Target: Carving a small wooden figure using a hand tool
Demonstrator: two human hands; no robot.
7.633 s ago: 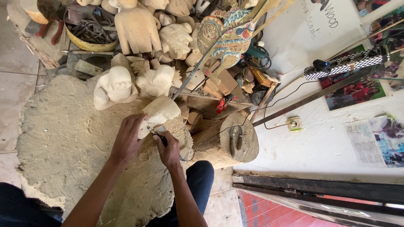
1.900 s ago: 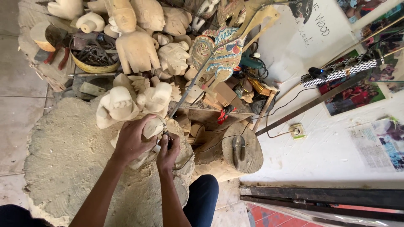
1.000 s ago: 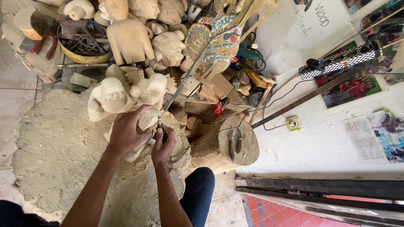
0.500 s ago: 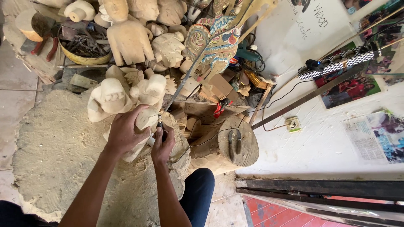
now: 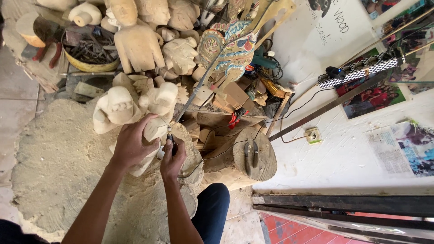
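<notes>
The pale, rough-cut wooden carving block (image 5: 153, 131) sits near the middle of the sawdust-covered floor (image 5: 54, 171), mostly hidden under my left hand (image 5: 131, 147), whose fingers wrap around it. My right hand (image 5: 172, 158) closes on a small dark carving tool (image 5: 171, 141); its tip is hard to make out. Unfinished wooden figures (image 5: 118, 107) crowd just beyond.

A heap of carved wooden figures (image 5: 140, 45) lies behind a mound of sawdust (image 5: 58, 167); a bowl of tools (image 5: 88, 52) sits left of the heap, a wood stump (image 5: 253, 158) right of the mound, a wall socket (image 5: 313, 134) further right
</notes>
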